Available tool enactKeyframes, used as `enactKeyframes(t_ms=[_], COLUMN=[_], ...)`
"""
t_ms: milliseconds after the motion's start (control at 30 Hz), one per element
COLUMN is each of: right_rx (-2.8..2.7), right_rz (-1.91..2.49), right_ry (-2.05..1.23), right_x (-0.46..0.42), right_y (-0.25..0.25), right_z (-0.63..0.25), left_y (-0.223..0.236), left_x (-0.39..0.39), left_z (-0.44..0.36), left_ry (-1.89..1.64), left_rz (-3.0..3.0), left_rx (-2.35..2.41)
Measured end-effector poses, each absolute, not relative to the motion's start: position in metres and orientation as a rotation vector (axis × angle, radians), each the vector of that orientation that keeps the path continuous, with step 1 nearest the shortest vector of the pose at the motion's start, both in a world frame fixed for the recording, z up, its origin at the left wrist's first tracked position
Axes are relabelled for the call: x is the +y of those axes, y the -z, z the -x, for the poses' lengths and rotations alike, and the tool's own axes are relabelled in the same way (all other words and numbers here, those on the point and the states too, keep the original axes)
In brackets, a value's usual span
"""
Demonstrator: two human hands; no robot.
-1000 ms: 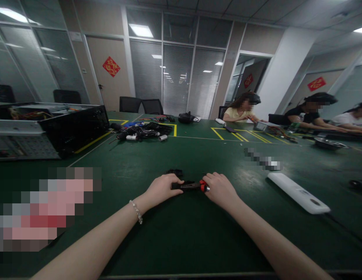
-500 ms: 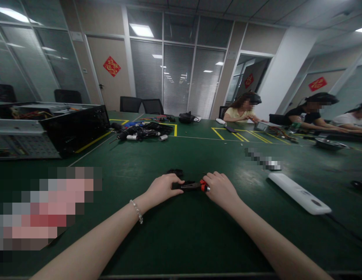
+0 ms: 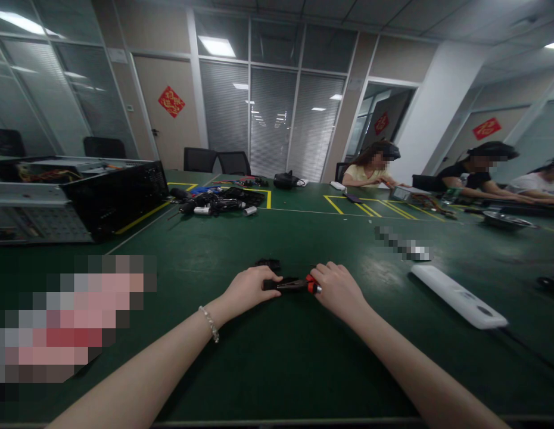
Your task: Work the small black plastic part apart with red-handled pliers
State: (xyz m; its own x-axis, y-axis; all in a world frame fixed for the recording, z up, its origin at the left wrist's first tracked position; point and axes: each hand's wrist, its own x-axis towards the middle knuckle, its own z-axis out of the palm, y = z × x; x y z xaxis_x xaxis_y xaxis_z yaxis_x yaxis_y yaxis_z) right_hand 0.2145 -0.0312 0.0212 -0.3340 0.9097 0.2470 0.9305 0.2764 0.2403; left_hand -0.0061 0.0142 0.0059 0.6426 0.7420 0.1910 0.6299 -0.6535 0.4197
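In the middle of the green table point(image 3: 281, 363), my right hand point(image 3: 338, 290) is closed around the red grips of a pair of pliers point(image 3: 298, 286), whose dark jaws point left. My left hand point(image 3: 248, 290), with a beaded bracelet on its wrist, pinches a small black piece point(image 3: 268, 285) at the jaw end between thumb and fingers. Fingers hide much of that piece, so its kind does not show. Just beyond the left hand lies another small black object point(image 3: 268, 263) on the tabletop.
A computer case point(image 3: 111, 199) stands at left. Tools and cables point(image 3: 218, 201) lie in a heap behind my hands. To the right are a white power-strip-like bar point(image 3: 458, 296) with a cord and a metal bowl point(image 3: 507, 220). Several people sit at the far right; blurred patches cover two areas.
Both hands and the pliers stay practically in place. The view shifts very slightly.
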Motion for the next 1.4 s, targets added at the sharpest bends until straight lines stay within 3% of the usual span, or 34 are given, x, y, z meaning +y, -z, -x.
enactKeyframes(t_ms=[1400], right_rx=[-2.450], right_rz=[1.815], right_ry=[0.452], right_x=[-0.0306], right_y=[-0.0214], right_z=[-0.2140], left_y=[-0.0033], left_x=[0.0164], left_z=[0.0079], left_ry=[-0.500], left_rz=[-2.541], left_rx=[1.095])
